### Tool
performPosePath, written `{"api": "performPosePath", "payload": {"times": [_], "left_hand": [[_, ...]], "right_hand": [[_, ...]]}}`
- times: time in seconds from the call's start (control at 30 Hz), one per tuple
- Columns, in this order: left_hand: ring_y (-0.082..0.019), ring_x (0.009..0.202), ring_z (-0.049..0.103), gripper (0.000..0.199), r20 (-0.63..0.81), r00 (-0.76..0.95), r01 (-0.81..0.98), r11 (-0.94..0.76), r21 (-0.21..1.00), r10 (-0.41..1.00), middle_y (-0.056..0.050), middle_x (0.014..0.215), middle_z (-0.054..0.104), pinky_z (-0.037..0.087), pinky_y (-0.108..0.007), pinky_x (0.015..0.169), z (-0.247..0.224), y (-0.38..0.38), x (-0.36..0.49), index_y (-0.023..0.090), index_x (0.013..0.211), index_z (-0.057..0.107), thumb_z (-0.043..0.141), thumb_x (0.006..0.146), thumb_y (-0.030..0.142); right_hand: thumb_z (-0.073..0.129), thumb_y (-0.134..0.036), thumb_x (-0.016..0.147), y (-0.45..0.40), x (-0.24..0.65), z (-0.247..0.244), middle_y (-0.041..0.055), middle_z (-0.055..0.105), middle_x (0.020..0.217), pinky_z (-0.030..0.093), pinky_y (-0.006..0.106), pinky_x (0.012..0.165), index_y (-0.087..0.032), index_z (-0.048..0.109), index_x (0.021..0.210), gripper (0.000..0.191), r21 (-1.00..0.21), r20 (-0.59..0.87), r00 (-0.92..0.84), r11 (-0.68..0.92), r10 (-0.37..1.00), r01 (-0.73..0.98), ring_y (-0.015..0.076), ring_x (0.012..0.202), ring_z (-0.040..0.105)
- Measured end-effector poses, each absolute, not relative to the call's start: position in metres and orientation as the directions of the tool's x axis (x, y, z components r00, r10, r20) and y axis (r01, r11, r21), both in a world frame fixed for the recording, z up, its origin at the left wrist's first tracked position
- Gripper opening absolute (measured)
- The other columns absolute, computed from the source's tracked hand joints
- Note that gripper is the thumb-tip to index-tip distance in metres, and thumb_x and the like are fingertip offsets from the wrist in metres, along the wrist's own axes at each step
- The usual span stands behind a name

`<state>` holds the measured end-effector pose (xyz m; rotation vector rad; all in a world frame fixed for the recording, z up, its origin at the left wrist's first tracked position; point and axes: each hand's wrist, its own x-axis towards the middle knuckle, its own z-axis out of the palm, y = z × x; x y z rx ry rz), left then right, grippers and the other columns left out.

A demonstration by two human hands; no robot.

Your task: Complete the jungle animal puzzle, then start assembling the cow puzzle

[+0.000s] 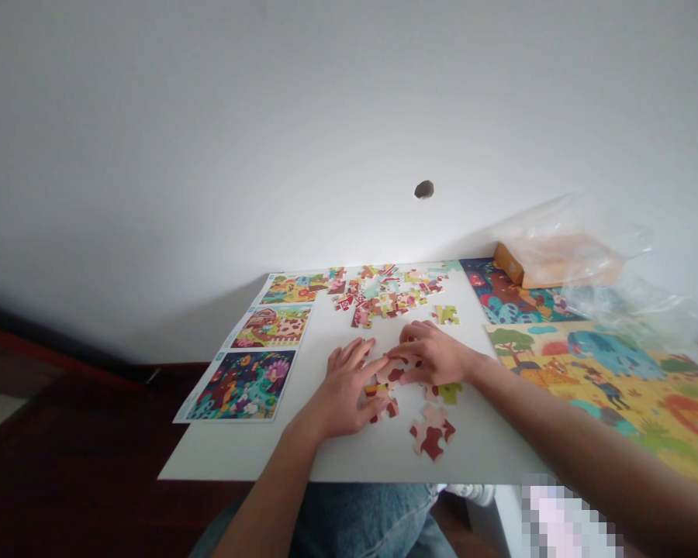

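Brown-and-cream jigsaw puzzle pieces (391, 375) lie joined or close together on the white table (302, 457), between my two hands. My left hand (346, 389) rests at their left side with its fingers spread, the index finger and thumb touching them. My right hand (433, 353) is bent over their upper right, its fingers closed on a puzzle piece mostly hidden beneath. Under that hand a green-edged piece (450, 393) pokes out. Nearer the table's front edge lies a separate brown-and-cream piece (432, 431).
Many loose pieces (389, 294) are spread at the back, with a green piece (447, 315) apart. A picture sheet (271, 325) lies left. At right are an animal puzzle (610, 372), a dark puzzle (494, 291), an orange box (509, 263) and clear plastic (605, 232). A wall (326, 155) stands behind.
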<state>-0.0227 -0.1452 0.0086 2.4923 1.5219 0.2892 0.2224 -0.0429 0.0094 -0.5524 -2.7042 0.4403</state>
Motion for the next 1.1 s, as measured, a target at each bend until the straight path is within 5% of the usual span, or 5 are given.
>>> {"api": "performPosePath", "payload": {"times": [0.2,0.47,0.67,0.87,1.1], "left_hand": [[-0.036,0.147,0.024,0.064,0.065,0.465,0.831,-0.461,0.312,0.883,-0.014,0.159,0.030,0.020,-0.062,0.116,0.010,-0.145,-0.024,0.030,0.146,0.045,0.061,0.087,0.045],[-0.036,0.146,0.026,0.064,0.096,0.448,0.831,-0.454,0.323,0.889,-0.012,0.158,0.032,0.021,-0.059,0.117,0.008,-0.145,-0.024,0.031,0.147,0.045,0.061,0.087,0.046],[-0.035,0.145,0.027,0.057,0.108,0.459,0.828,-0.469,0.309,0.882,-0.011,0.157,0.032,0.022,-0.060,0.116,0.009,-0.145,-0.024,0.034,0.147,0.044,0.056,0.092,0.044],[-0.034,0.144,0.029,0.053,0.136,0.446,0.828,-0.466,0.312,0.884,-0.011,0.156,0.034,0.025,-0.057,0.117,0.005,-0.143,-0.025,0.030,0.144,0.048,0.054,0.092,0.033],[-0.028,0.143,0.035,0.052,0.180,0.393,0.806,-0.432,0.404,0.902,-0.011,0.156,0.033,0.032,-0.048,0.118,0.005,-0.142,-0.027,0.026,0.144,0.047,0.050,0.092,0.024]], "right_hand": [[0.060,-0.048,0.092,-0.040,0.219,0.008,0.0093,0.064,0.096,0.042,0.037,0.085,-0.022,0.070,0.114,0.036,-0.288,0.314,-0.762,0.822,0.566,0.492,0.0224,0.090,0.058],[0.064,-0.042,0.087,-0.030,0.243,0.000,0.0197,0.059,0.097,0.047,0.046,0.079,-0.017,0.070,0.100,0.029,-0.174,0.395,-0.134,0.218,0.909,0.960,0.0336,0.094,0.056],[0.056,-0.034,0.092,-0.025,0.238,-0.004,0.0187,0.060,0.106,0.045,0.046,0.088,-0.018,0.069,0.112,0.028,-0.236,0.251,-0.349,0.407,0.903,0.883,0.0326,0.100,0.056],[0.060,-0.022,0.089,-0.024,0.231,-0.007,0.0107,0.065,0.114,0.045,0.039,0.095,-0.020,0.067,0.117,0.029,-0.319,0.322,-0.660,0.734,0.679,0.599,0.0249,0.106,0.056],[0.058,-0.016,0.087,-0.025,0.231,-0.006,0.0123,0.066,0.118,0.049,0.039,0.096,-0.020,0.066,0.119,0.033,-0.404,0.391,-0.713,0.804,0.582,0.435,0.0231,0.107,0.061]]}}
